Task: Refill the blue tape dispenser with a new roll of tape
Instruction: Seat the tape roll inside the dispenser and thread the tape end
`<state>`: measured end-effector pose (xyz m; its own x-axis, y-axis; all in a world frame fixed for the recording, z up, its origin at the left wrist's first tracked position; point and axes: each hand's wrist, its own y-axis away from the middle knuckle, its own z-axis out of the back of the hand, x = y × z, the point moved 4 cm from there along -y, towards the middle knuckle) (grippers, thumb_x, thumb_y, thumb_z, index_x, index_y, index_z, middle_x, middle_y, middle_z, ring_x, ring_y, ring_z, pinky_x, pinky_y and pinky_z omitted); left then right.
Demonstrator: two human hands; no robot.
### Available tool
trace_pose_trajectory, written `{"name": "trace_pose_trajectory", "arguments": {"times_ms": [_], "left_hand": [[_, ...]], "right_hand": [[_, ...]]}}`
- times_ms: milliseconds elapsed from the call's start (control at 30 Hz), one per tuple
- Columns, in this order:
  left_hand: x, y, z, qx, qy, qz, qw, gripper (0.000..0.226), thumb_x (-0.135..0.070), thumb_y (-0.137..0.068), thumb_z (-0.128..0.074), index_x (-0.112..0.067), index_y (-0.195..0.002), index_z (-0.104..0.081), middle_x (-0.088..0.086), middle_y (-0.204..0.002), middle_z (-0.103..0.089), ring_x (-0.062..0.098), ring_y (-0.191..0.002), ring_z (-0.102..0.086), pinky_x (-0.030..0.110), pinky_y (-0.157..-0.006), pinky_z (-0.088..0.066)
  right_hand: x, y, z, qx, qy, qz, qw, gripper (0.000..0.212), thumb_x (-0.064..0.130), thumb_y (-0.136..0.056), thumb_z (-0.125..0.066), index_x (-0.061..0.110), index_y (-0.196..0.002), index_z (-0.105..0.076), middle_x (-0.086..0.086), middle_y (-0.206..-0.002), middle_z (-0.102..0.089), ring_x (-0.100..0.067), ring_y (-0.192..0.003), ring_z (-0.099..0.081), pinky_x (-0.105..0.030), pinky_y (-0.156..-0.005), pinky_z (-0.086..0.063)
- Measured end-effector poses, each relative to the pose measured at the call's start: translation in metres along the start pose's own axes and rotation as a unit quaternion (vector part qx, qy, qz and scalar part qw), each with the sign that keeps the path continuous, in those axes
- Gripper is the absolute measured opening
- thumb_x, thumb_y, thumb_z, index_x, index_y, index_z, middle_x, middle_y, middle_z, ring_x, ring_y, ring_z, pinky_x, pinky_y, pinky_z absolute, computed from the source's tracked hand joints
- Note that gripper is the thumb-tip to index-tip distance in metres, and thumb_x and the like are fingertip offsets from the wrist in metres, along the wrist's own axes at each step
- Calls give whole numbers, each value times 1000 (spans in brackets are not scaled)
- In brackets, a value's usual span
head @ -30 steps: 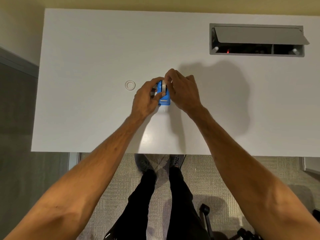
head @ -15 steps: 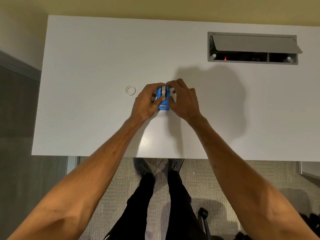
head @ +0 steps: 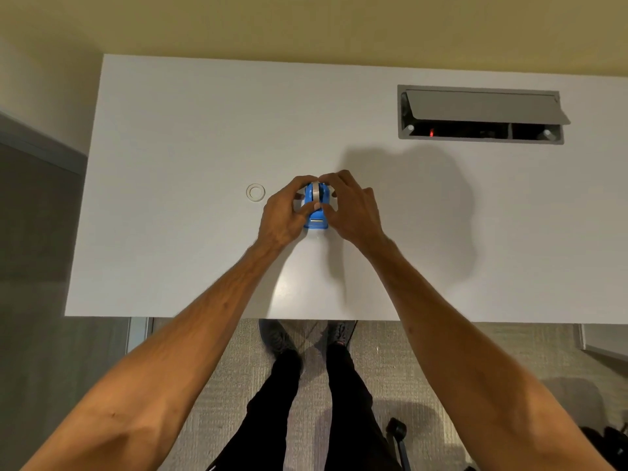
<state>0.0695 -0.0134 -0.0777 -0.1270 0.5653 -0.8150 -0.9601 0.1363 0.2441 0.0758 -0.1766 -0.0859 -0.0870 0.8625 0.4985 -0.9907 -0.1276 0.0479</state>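
The blue tape dispenser (head: 316, 222) stands on the white table (head: 170, 130), its cutter end toward me. A pale roll of tape (head: 316, 193) sits edge-up in its middle slot. My left hand (head: 283, 215) wraps the dispenser's left side, thumb across the front. My right hand (head: 351, 212) grips its right side, with fingertips on top by the roll. Most of the dispenser's sides are hidden by my fingers.
A small white ring (head: 255, 192), like an empty tape core, lies flat on the table just left of my left hand. An open grey cable hatch (head: 482, 113) is set in the table at the back right. The table's front edge is close below my wrists.
Both hands have closed tighter around the dispenser, and my right fingertips have come down from above onto the roll. The view has shifted so the table sits lower in frame.
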Motion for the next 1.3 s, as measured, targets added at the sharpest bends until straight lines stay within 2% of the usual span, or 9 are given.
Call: {"name": "trace_pose_trajectory", "arguments": {"times_ms": [133,300,500,700,1100,1300], "left_hand": [[4,1,-3,-3,9,5,1000,51,-40,-100,-75,-25,-147,-62,-5,-139,-74,23,-125,-70,46,-108,-59],[3,0,-3,-1,2,3,1000,50,-39,-101,-74,-24,-148,-62,-1,-142,-73,25,-129,-69,49,-112,-57],[6,0,-3,7,12,18,1000,54,-38,-101,-75,-23,-151,-62,-1,-147,-70,23,-129,-69,42,-112,-56],[2,-2,-1,5,27,24,999,54,-34,-100,-77,-20,-150,-64,2,-143,-73,23,-125,-70,39,-109,-56],[-2,1,2,10,32,12,999,53,-36,-99,-77,-19,-147,-63,1,-139,-74,24,-130,-70,39,-111,-54],[-5,4,2,30,46,3,999,49,-32,-101,-75,-18,-146,-61,1,-140,-73,26,-134,-68,51,-115,-57]], "right_hand": [[-1,3,-1,4,-9,-2,1000,38,20,-94,-71,25,-130,-60,4,-129,-61,-17,-95,-70,-35,-84,-52],[-2,3,-2,6,-23,-8,1000,36,24,-96,-73,23,-131,-61,2,-129,-62,-18,-94,-70,-35,-83,-53],[-7,-1,-2,23,-50,1,999,40,35,-97,-74,20,-132,-61,0,-130,-61,-18,-97,-70,-37,-86,-56],[-9,-6,-2,31,-43,9,999,41,41,-99,-71,18,-132,-60,-2,-129,-62,-19,-96,-69,-41,-89,-59],[-9,1,-2,17,-58,33,998,42,38,-100,-71,19,-135,-58,-2,-133,-60,-17,-93,-71,-36,-81,-61],[-8,5,0,11,-62,35,997,43,38,-99,-71,19,-136,-57,-2,-132,-62,-16,-90,-71,-32,-76,-61]]}}
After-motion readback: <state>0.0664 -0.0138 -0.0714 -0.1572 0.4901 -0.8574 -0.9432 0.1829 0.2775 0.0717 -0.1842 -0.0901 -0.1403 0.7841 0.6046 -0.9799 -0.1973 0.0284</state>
